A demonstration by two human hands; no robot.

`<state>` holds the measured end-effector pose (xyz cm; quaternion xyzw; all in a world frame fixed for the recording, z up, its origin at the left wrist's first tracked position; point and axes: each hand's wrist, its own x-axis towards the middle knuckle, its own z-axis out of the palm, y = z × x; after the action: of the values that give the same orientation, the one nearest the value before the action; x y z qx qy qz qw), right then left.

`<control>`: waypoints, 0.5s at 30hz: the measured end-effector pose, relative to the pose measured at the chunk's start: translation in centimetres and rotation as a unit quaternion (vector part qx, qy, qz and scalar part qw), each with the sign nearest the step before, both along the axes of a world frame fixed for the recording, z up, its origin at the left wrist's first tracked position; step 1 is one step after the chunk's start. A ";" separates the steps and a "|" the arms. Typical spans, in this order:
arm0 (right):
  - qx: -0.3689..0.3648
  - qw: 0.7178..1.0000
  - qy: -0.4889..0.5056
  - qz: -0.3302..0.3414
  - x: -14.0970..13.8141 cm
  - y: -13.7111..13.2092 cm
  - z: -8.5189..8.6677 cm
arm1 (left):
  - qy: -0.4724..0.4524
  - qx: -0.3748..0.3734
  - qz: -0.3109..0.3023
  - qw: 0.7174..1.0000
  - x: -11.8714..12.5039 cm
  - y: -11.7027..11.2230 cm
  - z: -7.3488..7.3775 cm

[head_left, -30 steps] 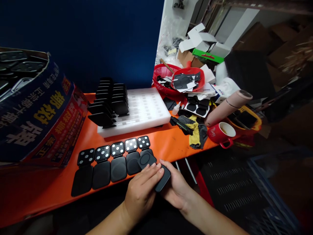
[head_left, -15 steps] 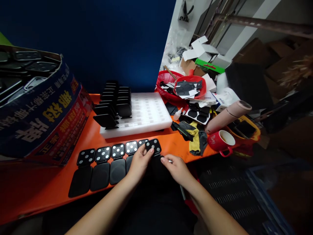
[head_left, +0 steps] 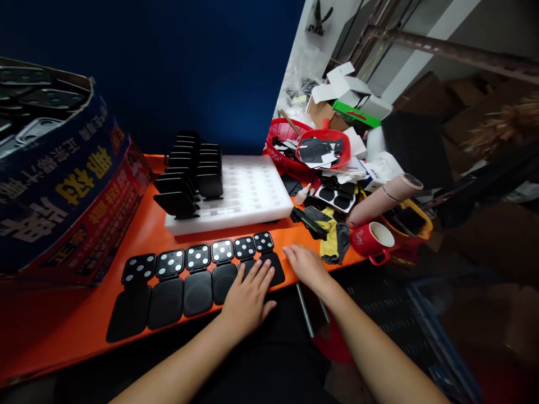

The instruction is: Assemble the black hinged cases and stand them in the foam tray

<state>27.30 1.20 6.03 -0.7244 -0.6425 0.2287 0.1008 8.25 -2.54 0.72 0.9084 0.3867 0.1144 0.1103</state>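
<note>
Several black hinged cases lie unfolded in a row along the front edge. Each has a dotted upper half with pale round spots, such as the dotted panel [head_left: 264, 242] at the right end, and a plain lower half, such as the dark flap [head_left: 128, 314] at the left end. My left hand [head_left: 246, 300] lies flat with spread fingers over the lower halves of the two rightmost cases, hiding part of them. My right hand [head_left: 306, 266] rests on the table just right of the last case, its fingers curled together. Whatever it holds, if anything, is hidden.
Black panels [head_left: 174, 205] stand upright in rows in a white foam tray [head_left: 252, 191] behind the cases. A printed carton [head_left: 80, 185] full of black cases stands left. Right are a grey-yellow glove [head_left: 334, 238], a red mug [head_left: 373, 241], a pink flask [head_left: 385, 199] and red baskets.
The rightmost case was held between both hands and now lies on the table at the row's end. My left hand has spread flat over the cases; my right hand has let go of the case.
</note>
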 end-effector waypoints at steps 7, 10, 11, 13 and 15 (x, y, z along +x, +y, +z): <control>-0.077 0.914 0.366 -0.158 4.8 -8.7 0.3 | -0.013 -0.006 -0.008 1.000 -0.1 0.2 0.1; -0.094 0.884 0.386 -0.245 5.5 -13.2 -1.2 | -0.021 -0.002 -0.008 1.000 -0.1 0.3 0.0; -0.084 0.885 0.372 -0.266 5.6 -14.5 -1.8 | -0.023 -0.002 -0.008 1.000 0.0 0.3 -0.1; -0.046 0.906 0.310 -0.286 5.9 -16.6 -2.8 | -0.023 0.000 -0.010 1.000 0.0 0.3 -0.1; -0.015 0.935 0.218 -0.279 6.1 -18.0 -3.5 | -0.021 0.003 -0.013 1.000 0.0 0.4 -0.2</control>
<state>33.43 -16.78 2.55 -0.8085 -0.3733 0.3532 0.2869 8.27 -2.19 0.53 0.9112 0.3720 0.1328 0.1167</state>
